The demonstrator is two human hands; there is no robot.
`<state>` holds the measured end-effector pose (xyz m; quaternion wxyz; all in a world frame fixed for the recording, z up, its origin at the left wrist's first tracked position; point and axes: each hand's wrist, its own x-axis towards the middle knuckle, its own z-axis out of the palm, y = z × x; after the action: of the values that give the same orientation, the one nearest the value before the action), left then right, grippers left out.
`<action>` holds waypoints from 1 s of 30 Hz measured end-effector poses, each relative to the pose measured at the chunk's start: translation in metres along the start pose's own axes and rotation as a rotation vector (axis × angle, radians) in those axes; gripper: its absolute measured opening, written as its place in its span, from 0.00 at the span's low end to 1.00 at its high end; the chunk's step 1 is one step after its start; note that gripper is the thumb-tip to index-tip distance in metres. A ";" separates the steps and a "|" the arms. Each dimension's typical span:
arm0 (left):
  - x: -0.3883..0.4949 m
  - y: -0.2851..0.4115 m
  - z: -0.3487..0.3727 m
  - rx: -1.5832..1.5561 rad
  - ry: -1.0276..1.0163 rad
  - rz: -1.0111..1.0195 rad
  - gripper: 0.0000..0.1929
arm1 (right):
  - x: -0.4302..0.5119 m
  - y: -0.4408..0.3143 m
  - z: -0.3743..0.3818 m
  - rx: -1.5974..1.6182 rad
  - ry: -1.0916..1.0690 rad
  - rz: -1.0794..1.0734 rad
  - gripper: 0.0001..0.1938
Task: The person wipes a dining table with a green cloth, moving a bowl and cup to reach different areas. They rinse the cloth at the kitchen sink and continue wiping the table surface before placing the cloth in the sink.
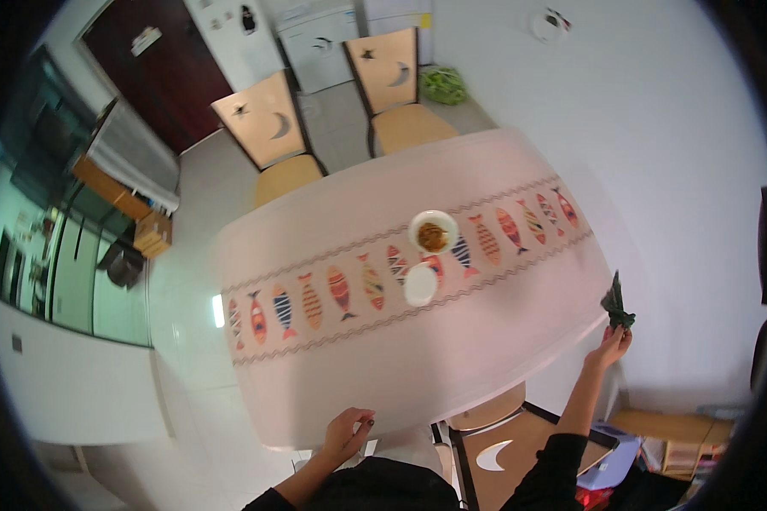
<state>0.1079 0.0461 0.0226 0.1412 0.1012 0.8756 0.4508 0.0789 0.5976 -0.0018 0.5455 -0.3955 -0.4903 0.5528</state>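
Observation:
My right hand [612, 345] is raised past the table's right end. It grips a dark green, crumpled piece [619, 312], perhaps cloth or thin plastic, with a pointed end sticking up. Over the near edge of the table hovers my left hand [345, 434], its fingers curled. A small dark round object [371, 423] shows at its fingertips, too small to identify. Near the middle of the patterned runner stands a white bowl [447, 221] with brown contents [432, 237]. Just on the near side of it is a white lid or shallow dish [420, 285].
A pink cloth covers the table [358, 377], and a fish-print runner [325, 306] crosses it. Two wooden chairs [259, 118] stand at the far side. Another chair [505, 441] is close by my right arm. Green leafy vegetables [444, 86] lie on the floor near the wall.

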 end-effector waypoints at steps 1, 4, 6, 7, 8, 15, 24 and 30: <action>-0.008 -0.007 -0.007 0.005 0.016 0.005 0.08 | -0.032 -0.015 0.018 0.072 -0.115 -0.058 0.16; -0.036 -0.033 -0.035 -0.040 0.090 0.021 0.09 | -0.147 -0.057 0.064 0.358 -0.439 0.093 0.08; -0.063 -0.054 -0.056 -0.065 0.160 0.040 0.08 | -0.231 -0.081 0.082 0.527 -0.729 0.243 0.11; -0.079 -0.066 -0.067 -0.101 0.210 0.072 0.09 | -0.273 -0.089 0.090 0.499 -0.866 0.364 0.14; -0.095 -0.081 -0.081 -0.134 0.245 0.092 0.09 | -0.318 -0.094 0.097 0.548 -0.931 0.509 0.16; -0.261 -0.222 -0.187 -0.276 0.564 -0.136 0.12 | -0.582 -0.077 0.114 0.361 -1.322 1.196 0.15; -0.486 -0.348 -0.232 -0.370 1.145 -0.671 0.08 | -0.650 0.001 0.075 -1.034 -1.241 -0.098 0.10; -0.481 -0.351 -0.249 -0.461 0.972 -0.743 0.08 | -0.729 0.023 0.036 -1.179 -1.312 -0.706 0.17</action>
<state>0.4580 -0.4916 -0.0517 -0.1061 -0.4562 0.6974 0.5425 0.1065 -0.1269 -0.0876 0.0096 -0.0467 -0.9902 0.1314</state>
